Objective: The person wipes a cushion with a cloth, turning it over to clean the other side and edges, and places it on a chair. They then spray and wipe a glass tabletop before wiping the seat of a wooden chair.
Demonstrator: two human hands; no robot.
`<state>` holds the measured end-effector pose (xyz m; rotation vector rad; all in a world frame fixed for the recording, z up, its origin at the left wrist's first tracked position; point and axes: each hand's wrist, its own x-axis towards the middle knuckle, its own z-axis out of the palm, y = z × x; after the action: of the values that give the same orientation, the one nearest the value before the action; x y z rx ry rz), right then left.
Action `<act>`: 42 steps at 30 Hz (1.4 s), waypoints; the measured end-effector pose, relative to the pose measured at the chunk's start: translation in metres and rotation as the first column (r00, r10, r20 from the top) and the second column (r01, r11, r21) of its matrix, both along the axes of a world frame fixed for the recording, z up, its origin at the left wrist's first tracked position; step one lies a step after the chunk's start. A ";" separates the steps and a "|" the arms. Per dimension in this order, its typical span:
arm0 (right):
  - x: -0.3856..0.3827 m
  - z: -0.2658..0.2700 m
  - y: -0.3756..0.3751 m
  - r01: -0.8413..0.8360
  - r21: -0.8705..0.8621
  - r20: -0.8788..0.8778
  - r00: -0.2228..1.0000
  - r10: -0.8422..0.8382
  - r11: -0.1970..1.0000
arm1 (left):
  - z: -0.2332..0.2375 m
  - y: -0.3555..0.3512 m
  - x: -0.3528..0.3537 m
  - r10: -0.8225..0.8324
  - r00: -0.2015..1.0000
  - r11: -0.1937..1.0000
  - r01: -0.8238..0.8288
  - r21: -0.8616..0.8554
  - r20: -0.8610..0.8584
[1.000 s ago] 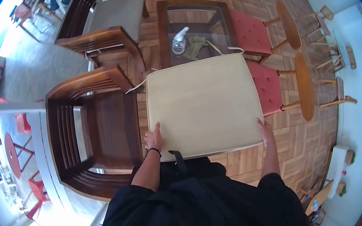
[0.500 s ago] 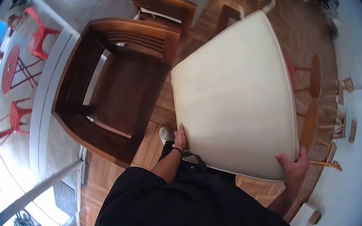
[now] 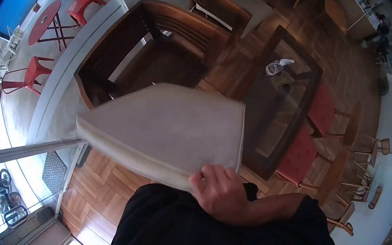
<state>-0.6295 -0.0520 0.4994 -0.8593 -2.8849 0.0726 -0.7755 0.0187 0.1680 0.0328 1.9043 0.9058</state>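
Note:
A pale seat cushion [image 3: 172, 125] with piped edges is held in front of my body, tilted, its thick cream side facing left and towards me. My right hand [image 3: 219, 193] grips its near edge, fingers curled over the top face. My left hand does not show; the cushion and my black shirt block that side. Just beyond the cushion stands a dark wooden armchair [image 3: 164, 60] with slatted sides, its seat partly covered by the cushion's far edge.
Right of the cushion is a dark table with a glass top [image 3: 296, 100], carrying a spray bottle [image 3: 277, 67]. Red-seated chairs [image 3: 298, 159] line its far right side. Another wooden armchair [image 3: 221, 11] stands behind. A glass partition rail [image 3: 23, 152] runs at left.
The cushion has swung left and tilted, now in front of the armchair, uncovering the glass-topped table. My right hand moved left with it, and my left hand has gone out of sight.

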 end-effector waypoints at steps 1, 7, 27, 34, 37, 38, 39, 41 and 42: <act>-0.002 -0.005 -0.004 -0.056 0.016 0.026 0.998 0.055 0.998 | 0.000 -0.002 -0.002 0.013 1.000 1.000 -0.013 0.011 0.007; -0.014 -0.006 0.016 -0.145 -0.230 -0.032 0.989 0.142 0.962 | -0.007 -0.010 -0.011 0.100 0.990 0.992 -0.107 0.064 0.103; -0.021 -0.235 0.125 -0.549 -0.782 0.247 0.162 -0.955 -0.295 | 0.013 -0.091 -0.105 0.430 0.634 0.686 -0.692 0.223 0.643; -0.079 -0.317 0.120 -0.318 -0.947 0.054 -0.001 -0.999 -0.051 | 0.046 -0.125 -0.162 0.268 0.727 0.827 -0.511 0.237 0.633; -0.094 -0.353 0.130 -0.216 -0.967 0.133 0.011 -0.991 -0.132 | 0.039 -0.129 -0.165 0.121 0.958 0.985 -0.148 0.086 0.261; -0.101 -0.365 0.125 -0.190 -0.964 0.188 0.003 -0.982 -0.185 | 0.041 -0.132 -0.163 0.005 0.992 0.992 -0.021 0.126 0.125; -0.105 -0.381 0.117 -0.187 -0.962 0.201 0.005 -0.980 -0.199 | 0.044 -0.133 -0.160 -0.117 0.993 0.982 0.117 0.147 -0.008; -0.102 -0.416 0.114 -0.170 -0.965 0.203 0.009 -0.979 -0.202 | 0.069 -0.123 -0.170 -0.074 0.940 0.986 0.119 0.117 -0.332; -0.100 -0.425 0.116 -0.172 -0.950 0.259 0.025 -0.965 -0.260 | 0.068 -0.122 -0.183 -0.151 0.794 0.984 0.179 -0.011 -0.589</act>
<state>-0.7292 0.0635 0.0744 -1.6603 -0.4635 1.8085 -0.9589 -0.1036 0.2364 0.5643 2.4043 0.8792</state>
